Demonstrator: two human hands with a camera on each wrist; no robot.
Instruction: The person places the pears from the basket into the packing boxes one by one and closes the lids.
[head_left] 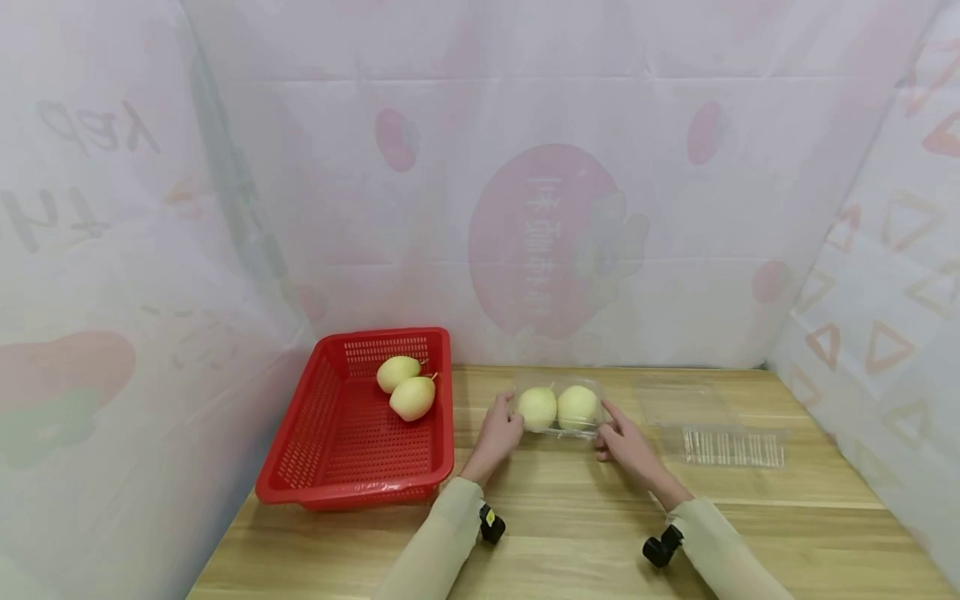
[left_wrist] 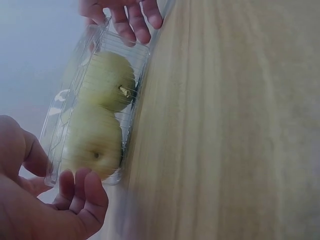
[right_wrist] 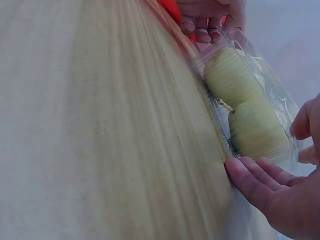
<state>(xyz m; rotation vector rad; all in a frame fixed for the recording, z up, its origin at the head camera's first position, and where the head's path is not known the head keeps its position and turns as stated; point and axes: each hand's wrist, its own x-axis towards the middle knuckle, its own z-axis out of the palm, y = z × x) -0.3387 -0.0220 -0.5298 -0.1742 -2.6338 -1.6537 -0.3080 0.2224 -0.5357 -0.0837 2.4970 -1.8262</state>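
Note:
Two pale yellow pears, a left one and a right one, lie side by side inside a clear plastic box on the wooden table. My left hand holds the box's left end, thumb on the upper edge and fingers low on the end wall. At the opposite end my right hand grips in the same way, its fingers close to the tabletop in the right wrist view. The lid looks folded over the pears; a stem shows through the ribbed plastic in the left wrist view.
A red plastic basket stands left of the box, with two more pears in it. To the right lies another clear plastic box, opened flat. Printed cloth walls the table at the back and both sides.

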